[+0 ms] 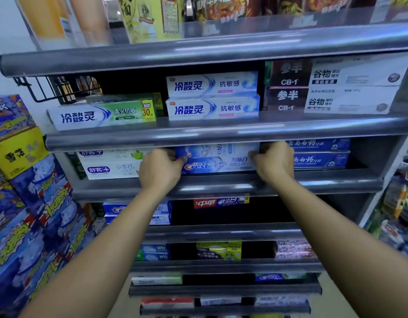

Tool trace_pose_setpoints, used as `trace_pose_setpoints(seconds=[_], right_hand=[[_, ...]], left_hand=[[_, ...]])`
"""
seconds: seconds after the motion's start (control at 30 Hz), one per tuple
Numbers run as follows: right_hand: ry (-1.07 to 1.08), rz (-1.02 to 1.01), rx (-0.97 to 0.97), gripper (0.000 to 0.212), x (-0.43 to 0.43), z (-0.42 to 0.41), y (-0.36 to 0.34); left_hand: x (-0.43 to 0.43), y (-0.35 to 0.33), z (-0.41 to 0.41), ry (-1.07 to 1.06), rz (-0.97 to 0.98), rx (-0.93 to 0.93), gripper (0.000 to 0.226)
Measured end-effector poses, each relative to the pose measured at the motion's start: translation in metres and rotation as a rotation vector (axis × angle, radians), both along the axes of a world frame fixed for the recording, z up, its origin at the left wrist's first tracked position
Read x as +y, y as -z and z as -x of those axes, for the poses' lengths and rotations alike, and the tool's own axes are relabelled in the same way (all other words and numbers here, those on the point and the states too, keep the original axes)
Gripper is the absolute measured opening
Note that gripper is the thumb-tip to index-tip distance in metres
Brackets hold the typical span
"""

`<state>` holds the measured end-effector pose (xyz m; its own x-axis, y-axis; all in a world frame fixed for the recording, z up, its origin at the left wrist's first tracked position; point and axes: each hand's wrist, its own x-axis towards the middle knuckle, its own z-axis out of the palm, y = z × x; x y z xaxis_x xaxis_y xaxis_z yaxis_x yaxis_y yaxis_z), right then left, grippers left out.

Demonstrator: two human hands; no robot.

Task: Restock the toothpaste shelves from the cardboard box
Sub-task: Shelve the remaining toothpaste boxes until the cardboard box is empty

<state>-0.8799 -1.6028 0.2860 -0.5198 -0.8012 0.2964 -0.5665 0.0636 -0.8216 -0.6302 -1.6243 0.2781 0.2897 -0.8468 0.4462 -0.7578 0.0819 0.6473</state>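
Both hands on upper Crest box [218, 149]: left hand [161, 167] grips its left end, right hand [275, 161] grips its right end, fingers curled round it. It lies on top of lower Crest box [218, 165], printed "Crest" + "3D炫白". So 2 Crest between the hands, on the shelf [221, 185] at wrist level.

Just left of left hand: 2 white 舒客 boxes [111, 168], lower reads "小苏打".
Just right of right hand: 2 blue boxes [322, 155], readable part "南白药".
Above the hands: 2 stacked 冷酸灵 "抗敏感" boxes [212, 96]; 1 green 冷酸灵 "清火抗敏" box [102, 114] in front, tagged "30"; 2 参半 "CB-1" / "谷物" boxes [331, 87].
Below the hands: 1 red 中華 box [221, 202].
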Motion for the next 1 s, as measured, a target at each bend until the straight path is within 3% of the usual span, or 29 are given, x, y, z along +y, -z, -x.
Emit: trace_pose_setpoints(seconds=[0.13,0.27,0.37,0.43,0.5,0.6,0.67,0.77,0.9,1.0], right_hand=[[0.042,-0.043,0.034,0.023,-0.014,-0.008,-0.002],[0.028,-0.048,0.019,0.021,-0.016,-0.009,0.0],[-0.039,-0.028,0.111,0.023,-0.006,-0.008,0.005],[-0.095,0.055,0.244,0.027,0.008,-0.007,0.009],[-0.145,0.26,0.362,0.025,0.028,-0.007,0.019],[-0.178,0.549,0.361,0.026,0.062,-0.003,0.057],[-0.23,0.562,0.315,0.019,0.082,0.001,0.092],[-0.297,0.32,0.208,0.015,0.102,0.013,0.174],[-0.267,-0.15,0.026,0.018,0.131,0.027,0.306],[-0.196,-0.527,-0.249,0.015,0.154,0.032,0.409]], left_hand=[[-0.011,-0.002,0.005,-0.076,-0.057,-0.058,0.038],[-0.017,-0.001,0.006,0.002,-0.022,-0.048,0.035],[-0.008,0.003,-0.002,0.041,0.03,-0.093,0.031],[0.007,0.011,-0.008,0.035,0.149,-0.139,0.028],[0.03,0.024,-0.013,0.103,0.266,-0.105,0.032],[0.061,0.068,-0.012,0.3,0.348,-0.063,0.032],[0.079,0.105,-0.007,0.408,0.303,-0.059,0.029],[0.098,0.186,0.004,0.523,0.05,-0.014,0.028],[0.125,0.313,0.015,0.581,-0.392,0.072,0.032],[0.151,0.413,0.024,0.541,-0.679,0.091,0.033]])
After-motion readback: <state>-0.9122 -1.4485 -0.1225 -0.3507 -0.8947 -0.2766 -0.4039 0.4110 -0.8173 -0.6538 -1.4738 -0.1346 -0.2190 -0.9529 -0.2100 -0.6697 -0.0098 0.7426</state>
